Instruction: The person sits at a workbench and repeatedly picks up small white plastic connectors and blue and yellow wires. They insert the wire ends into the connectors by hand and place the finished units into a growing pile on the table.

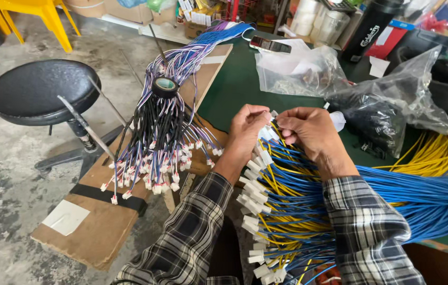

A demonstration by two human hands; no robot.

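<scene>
My 2 hands, left hand (249,129) and right hand (308,129), pinched 1 small white connector (269,133), half hidden by my fingertips; the blue and yellow wires (298,211) were too many to count

Left hand (246,129) and right hand (308,131) raised together, fingertips pinched, nearly touching, plaid-sleeved forearms converging

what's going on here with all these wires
A person in a plaid shirt works over a green table. Both the left hand and the right hand pinch a small white connector atop a bundle of blue and yellow wires. A finished harness, ringed by a tape roll, hangs over a board at left.
</scene>
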